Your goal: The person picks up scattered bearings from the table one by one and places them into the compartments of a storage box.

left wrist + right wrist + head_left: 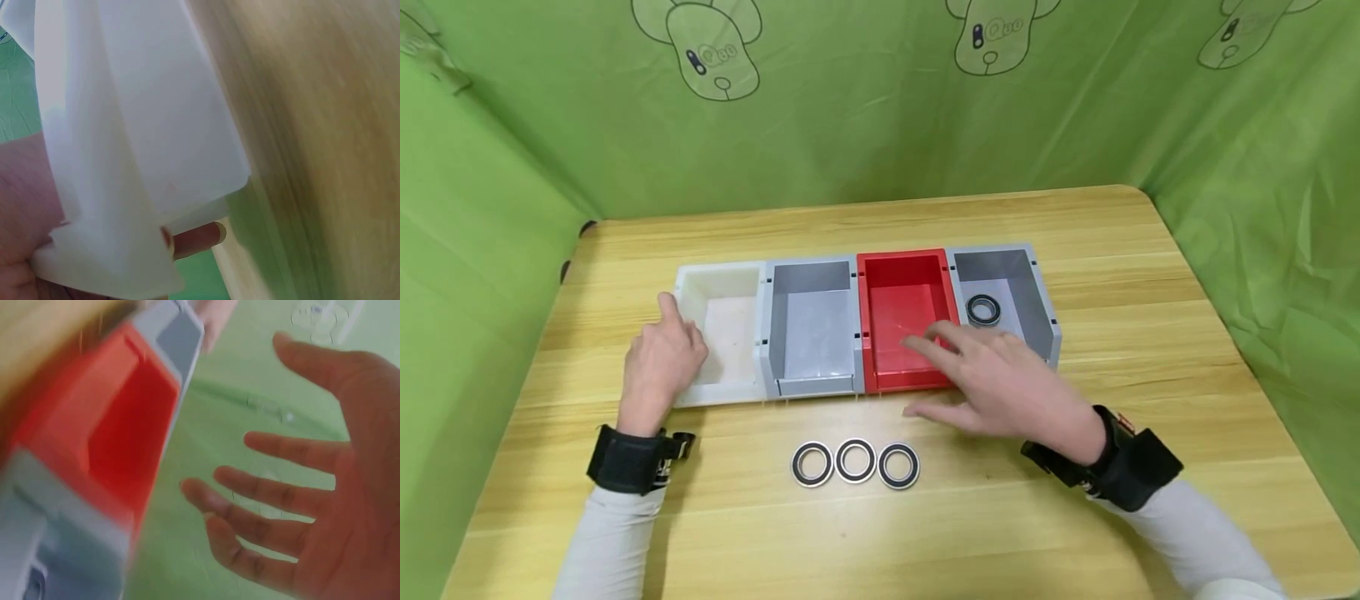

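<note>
Left grip [662, 358] on white bin [732, 325] (1 of 4)

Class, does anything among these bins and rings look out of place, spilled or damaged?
Nothing stands out: four bins stand in a row, three rings lie on the table, and a fourth ring lies in the far-right bin. No damage shows.

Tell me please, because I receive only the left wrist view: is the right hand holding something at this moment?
Observer: No, the right hand is empty.
Operator: Thank you. Which loose things lie on the table in front of the bins?
Observer: Three black rings lie in a row on the table.
Operator: And is there some ring inside a bin?
Observer: Yes, one ring lies in the gray bin just right of the red bin.
</note>
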`<action>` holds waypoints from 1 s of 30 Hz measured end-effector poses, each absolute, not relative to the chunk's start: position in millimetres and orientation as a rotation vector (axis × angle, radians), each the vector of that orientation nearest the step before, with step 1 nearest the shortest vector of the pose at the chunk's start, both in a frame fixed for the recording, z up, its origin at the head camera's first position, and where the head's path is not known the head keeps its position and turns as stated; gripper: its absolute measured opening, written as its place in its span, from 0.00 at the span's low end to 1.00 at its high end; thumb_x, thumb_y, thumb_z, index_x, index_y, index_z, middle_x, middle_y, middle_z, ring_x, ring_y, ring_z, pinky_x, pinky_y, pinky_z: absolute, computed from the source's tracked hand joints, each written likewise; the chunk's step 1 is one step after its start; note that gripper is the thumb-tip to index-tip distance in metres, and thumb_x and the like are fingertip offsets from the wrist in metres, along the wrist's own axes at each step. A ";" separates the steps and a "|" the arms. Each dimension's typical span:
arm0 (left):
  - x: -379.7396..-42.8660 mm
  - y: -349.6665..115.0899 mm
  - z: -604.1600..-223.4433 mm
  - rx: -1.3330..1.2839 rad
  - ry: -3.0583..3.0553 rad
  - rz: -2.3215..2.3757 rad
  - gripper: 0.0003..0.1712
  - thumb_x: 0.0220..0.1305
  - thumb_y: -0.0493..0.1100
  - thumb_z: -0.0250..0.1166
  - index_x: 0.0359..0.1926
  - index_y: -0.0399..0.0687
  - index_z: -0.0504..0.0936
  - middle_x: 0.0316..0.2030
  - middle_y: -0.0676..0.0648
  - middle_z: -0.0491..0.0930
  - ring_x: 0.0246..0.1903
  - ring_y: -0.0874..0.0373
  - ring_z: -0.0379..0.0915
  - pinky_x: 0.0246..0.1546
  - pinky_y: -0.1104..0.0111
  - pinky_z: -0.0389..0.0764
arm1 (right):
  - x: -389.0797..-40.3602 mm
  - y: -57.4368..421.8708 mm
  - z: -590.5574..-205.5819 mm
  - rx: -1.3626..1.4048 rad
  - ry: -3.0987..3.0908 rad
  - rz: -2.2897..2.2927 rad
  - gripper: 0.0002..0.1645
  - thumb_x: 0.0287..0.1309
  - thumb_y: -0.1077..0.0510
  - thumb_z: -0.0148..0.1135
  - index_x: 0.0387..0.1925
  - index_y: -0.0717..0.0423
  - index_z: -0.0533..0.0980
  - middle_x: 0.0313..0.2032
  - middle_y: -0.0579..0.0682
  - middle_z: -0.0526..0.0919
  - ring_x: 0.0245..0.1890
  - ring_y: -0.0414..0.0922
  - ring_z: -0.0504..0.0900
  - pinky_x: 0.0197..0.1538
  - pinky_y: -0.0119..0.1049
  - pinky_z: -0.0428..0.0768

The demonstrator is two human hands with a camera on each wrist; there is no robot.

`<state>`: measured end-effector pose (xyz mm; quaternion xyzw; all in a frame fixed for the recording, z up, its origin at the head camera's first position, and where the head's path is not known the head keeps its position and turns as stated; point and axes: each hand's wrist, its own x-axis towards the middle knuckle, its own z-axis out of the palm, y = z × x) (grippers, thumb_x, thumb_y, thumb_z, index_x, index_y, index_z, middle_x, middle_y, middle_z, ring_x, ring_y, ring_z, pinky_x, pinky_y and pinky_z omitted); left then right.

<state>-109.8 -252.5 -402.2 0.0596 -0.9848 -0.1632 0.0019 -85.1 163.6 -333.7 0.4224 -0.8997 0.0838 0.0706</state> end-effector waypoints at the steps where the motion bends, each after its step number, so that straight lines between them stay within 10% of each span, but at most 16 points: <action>1: -109.9 -252.5 -402.7 0.189 -3.090 -0.511 0.16 0.72 0.40 0.44 0.52 0.31 0.57 0.15 0.39 0.68 0.13 0.47 0.66 0.10 0.63 0.61 | -81.6 160.9 -335.5 1.301 -2.702 0.244 0.46 0.56 0.26 0.65 0.66 0.49 0.73 0.50 0.55 0.83 0.33 0.47 0.85 0.36 0.41 0.86; 17: -109.9 -251.2 -403.3 0.190 -3.086 -0.510 0.17 0.73 0.41 0.45 0.52 0.30 0.57 0.16 0.38 0.69 0.13 0.46 0.66 0.10 0.63 0.61 | -49.0 129.2 -374.9 1.613 -2.877 0.222 0.45 0.59 0.24 0.59 0.70 0.44 0.70 0.62 0.51 0.79 0.50 0.46 0.85 0.49 0.40 0.85; 30: -110.0 -252.0 -403.0 0.195 -3.090 -0.509 0.17 0.74 0.41 0.45 0.53 0.29 0.57 0.16 0.37 0.69 0.13 0.45 0.67 0.10 0.63 0.62 | -34.7 120.0 -404.5 1.644 -2.924 0.151 0.41 0.56 0.29 0.68 0.63 0.46 0.72 0.48 0.48 0.77 0.35 0.40 0.79 0.37 0.32 0.79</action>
